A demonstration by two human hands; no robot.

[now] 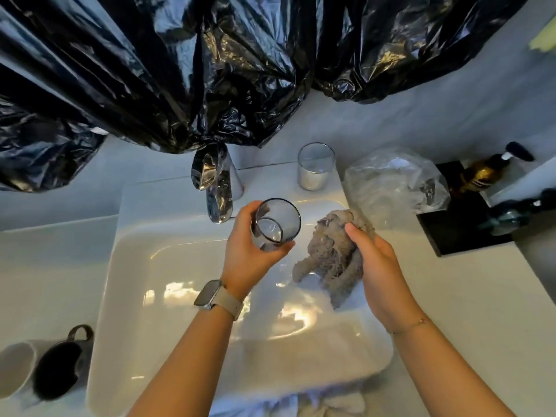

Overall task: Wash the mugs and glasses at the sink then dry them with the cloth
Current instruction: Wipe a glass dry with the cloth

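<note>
Left hand (249, 251) held a smoked glass tumbler (276, 225) tilted over the white sink (126, 266) — fingers wrapped round its base. Right hand (376, 266) gripped the bunched grey cloth (331, 254), fingers curled into it. A second glass (316, 167) stood behind the basin; two mugs (45, 368) lay on the table — left side.

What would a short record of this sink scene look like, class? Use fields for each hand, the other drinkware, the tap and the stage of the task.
left hand: left hand grips a smoky glass, tilted, over the sink
right hand: right hand grips a grey cloth, apart from that glass
other drinkware: clear glass upright on the ledge behind the basin; white mug and dark mug on the counter to the left
tap: tap with no water visibly running
stage: likely about to dry the held glass
</note>
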